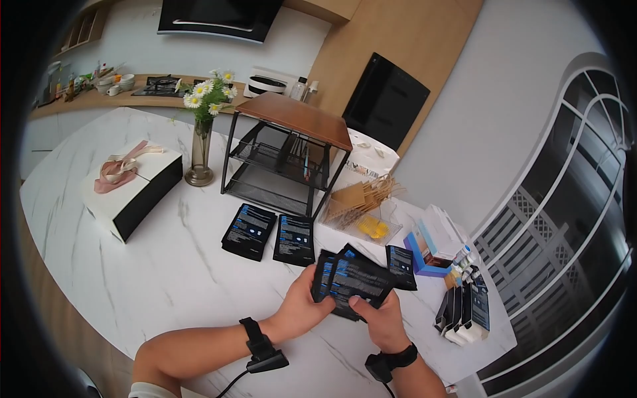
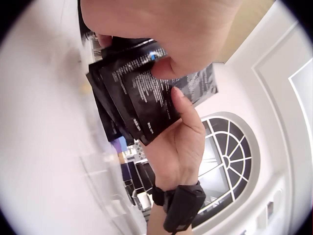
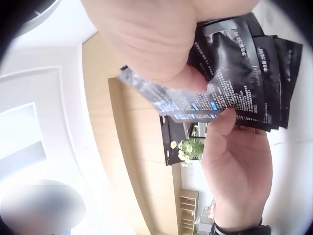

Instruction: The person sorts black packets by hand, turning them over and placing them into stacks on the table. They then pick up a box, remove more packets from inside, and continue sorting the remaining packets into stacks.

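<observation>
Several flat black packets point(image 1: 358, 278) with white and blue print are fanned out between both hands above the table. The left hand point(image 1: 302, 308) grips their left side, its thumb on the front. At the right lower part, the right hand point(image 1: 386, 323) pinches them, thumb also on the front. In the left wrist view the packets point(image 2: 142, 93) overlap unevenly, and the right wrist view shows their staggered edges point(image 3: 274, 83). Behind the hands lie two stacks of like packets, one at left point(image 1: 249, 232), one beside it point(image 1: 294, 240). A further stack point(image 1: 401, 266) lies right of the hands.
A white box with ribbon point(image 1: 136, 182) and a flower vase point(image 1: 200, 152) stand at left on the marble table point(image 1: 199, 285). A black rack with a wooden top point(image 1: 292, 116) is behind. At right are a clear tray point(image 1: 391, 229), a blue-white box point(image 1: 431, 242) and black cartons point(image 1: 464, 308).
</observation>
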`<move>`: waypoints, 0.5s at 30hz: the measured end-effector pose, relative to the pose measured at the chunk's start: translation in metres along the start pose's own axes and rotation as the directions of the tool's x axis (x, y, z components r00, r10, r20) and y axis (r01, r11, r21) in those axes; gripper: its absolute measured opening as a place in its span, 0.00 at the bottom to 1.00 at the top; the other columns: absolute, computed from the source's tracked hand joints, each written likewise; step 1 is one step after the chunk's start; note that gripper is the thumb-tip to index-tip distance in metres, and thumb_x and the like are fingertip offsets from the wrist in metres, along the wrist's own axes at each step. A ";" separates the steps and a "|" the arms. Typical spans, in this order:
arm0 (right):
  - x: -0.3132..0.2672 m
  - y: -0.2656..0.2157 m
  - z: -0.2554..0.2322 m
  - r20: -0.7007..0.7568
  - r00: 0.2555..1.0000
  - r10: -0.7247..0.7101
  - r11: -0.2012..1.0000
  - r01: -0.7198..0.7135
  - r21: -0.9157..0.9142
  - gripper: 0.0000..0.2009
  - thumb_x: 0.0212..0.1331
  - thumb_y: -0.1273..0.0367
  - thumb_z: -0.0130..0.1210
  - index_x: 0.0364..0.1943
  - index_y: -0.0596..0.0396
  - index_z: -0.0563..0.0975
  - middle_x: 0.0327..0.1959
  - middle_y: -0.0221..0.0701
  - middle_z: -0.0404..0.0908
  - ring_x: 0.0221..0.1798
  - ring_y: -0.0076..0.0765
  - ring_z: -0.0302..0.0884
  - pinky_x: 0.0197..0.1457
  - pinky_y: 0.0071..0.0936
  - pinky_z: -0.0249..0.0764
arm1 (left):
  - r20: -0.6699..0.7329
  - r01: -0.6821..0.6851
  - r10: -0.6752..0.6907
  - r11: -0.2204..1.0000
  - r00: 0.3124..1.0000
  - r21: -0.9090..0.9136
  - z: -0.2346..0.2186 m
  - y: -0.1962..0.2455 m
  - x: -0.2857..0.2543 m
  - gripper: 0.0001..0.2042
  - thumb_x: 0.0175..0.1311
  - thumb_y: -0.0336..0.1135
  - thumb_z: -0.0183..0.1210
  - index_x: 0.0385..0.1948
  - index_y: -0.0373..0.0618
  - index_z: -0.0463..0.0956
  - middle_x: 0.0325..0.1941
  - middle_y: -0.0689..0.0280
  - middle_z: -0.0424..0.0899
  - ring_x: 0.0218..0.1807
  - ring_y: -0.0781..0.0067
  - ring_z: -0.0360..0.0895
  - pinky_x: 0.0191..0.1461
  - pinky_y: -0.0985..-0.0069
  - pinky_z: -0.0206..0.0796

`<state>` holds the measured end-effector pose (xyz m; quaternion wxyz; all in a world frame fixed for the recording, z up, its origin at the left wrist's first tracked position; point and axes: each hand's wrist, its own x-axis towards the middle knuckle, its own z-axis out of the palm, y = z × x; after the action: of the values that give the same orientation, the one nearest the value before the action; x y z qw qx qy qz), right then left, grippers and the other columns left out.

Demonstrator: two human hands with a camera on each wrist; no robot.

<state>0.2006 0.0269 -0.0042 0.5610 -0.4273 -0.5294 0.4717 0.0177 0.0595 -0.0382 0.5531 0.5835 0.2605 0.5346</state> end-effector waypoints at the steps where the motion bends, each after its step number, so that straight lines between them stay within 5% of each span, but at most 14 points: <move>1: -0.001 0.000 0.001 0.065 0.997 -0.045 0.998 0.047 -0.030 0.23 0.59 0.81 0.62 0.60 0.60 0.74 0.53 0.31 0.84 0.54 0.26 0.80 0.61 0.27 0.76 | 0.008 0.007 -0.007 1.000 1.000 0.004 0.004 0.003 -0.002 0.27 0.59 0.19 0.60 0.62 0.36 0.65 0.55 0.62 0.78 0.57 0.76 0.75 0.63 0.76 0.68; 4: -0.001 0.013 -0.001 0.097 0.995 -0.029 0.999 0.028 0.016 0.23 0.57 0.80 0.61 0.60 0.61 0.75 0.52 0.31 0.84 0.54 0.26 0.80 0.60 0.26 0.75 | -0.029 -0.008 0.008 1.000 1.000 -0.004 0.005 0.003 -0.007 0.25 0.58 0.19 0.60 0.60 0.36 0.65 0.53 0.63 0.79 0.54 0.76 0.75 0.61 0.76 0.68; 11: -0.013 0.052 -0.006 0.008 0.995 0.099 0.985 -0.099 0.140 0.21 0.53 0.80 0.58 0.55 0.62 0.78 0.49 0.30 0.84 0.50 0.25 0.80 0.57 0.26 0.75 | 0.036 0.214 -0.217 0.975 0.976 0.057 0.007 -0.040 -0.014 0.25 0.58 0.16 0.58 0.59 0.38 0.63 0.52 0.66 0.76 0.54 0.77 0.75 0.60 0.78 0.68; 15: -0.017 0.030 -0.002 -0.006 1.000 -0.027 1.000 0.027 0.001 0.19 0.54 0.79 0.59 0.52 0.62 0.80 0.46 0.30 0.85 0.48 0.25 0.81 0.53 0.25 0.76 | -0.014 0.008 -0.008 1.000 1.000 0.004 0.015 -0.023 -0.015 0.23 0.58 0.16 0.58 0.56 0.37 0.66 0.49 0.65 0.78 0.52 0.78 0.75 0.56 0.78 0.70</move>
<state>0.2004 0.0164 -0.0372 0.5692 -0.4212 -0.5332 0.4629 0.0340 0.0465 -0.0614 0.5522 0.5800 0.2678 0.5357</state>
